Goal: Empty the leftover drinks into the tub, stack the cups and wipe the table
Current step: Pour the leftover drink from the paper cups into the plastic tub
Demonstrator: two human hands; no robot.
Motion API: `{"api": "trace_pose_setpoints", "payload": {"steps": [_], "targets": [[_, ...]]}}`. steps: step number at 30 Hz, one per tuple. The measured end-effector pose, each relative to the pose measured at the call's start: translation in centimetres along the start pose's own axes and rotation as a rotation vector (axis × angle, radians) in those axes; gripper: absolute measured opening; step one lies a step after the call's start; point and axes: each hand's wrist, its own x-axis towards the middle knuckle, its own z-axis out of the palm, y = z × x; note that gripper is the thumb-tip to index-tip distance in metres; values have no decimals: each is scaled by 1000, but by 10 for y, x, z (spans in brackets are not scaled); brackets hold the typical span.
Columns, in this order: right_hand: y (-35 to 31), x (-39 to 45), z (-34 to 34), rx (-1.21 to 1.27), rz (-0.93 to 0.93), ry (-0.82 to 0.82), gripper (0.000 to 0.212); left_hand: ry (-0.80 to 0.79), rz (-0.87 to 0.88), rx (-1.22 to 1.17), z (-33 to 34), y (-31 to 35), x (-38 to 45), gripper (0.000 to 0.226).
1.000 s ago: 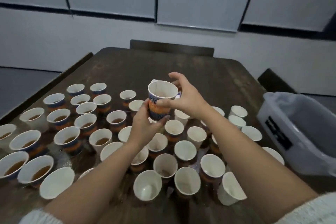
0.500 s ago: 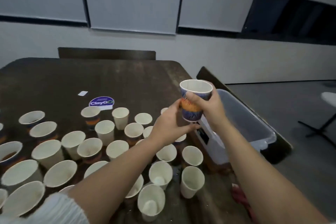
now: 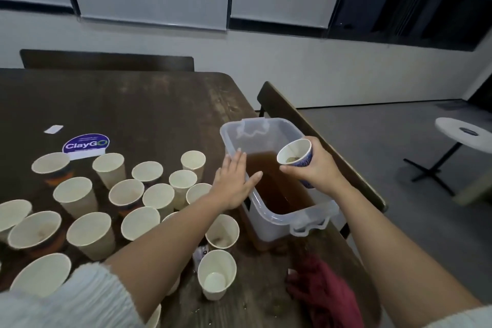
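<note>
Over the right-hand edge of the dark brown wooden table, a clear plastic rectangular tub stands lengthwise along the rim, its far latch handle raised and its near latch hanging past the table's side; brown liquid fills the lower part. The right hand curls its fingers and thumb around a blue-patterned paper cup, tipped with its mouth facing left over the tub's opening, some residue showing inside. The left hand lies flat with straight, close fingers against the tub's left wall, the thumb reaching over the rim. Left of the tub, many white-lined paper cups stand upright and crowded, reaching right up to the left forearm; one white paper cup stands alone near the front edge. A crumpled dark red cloth lies at the table's near right corner, just in front of the tub. Beyond the cups the far half of the tabletop is bare apart from a purple oval "ClayGO" sticker and a small white label. Dark wooden benches run close along the right and far sides, and grey floor opens to the right toward a round white pedestal table.
</note>
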Motion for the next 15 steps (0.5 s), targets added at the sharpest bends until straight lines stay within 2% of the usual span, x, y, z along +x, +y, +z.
{"api": "trace_pose_setpoints", "payload": {"steps": [7, 15], "targets": [[27, 13, 9, -180, -10, -81, 71, 144, 30, -108, 17, -5, -4, 60], [38, 14, 11, -234, -4, -116, 76, 159, 34, -161, 20, -8, -4, 56]]}}
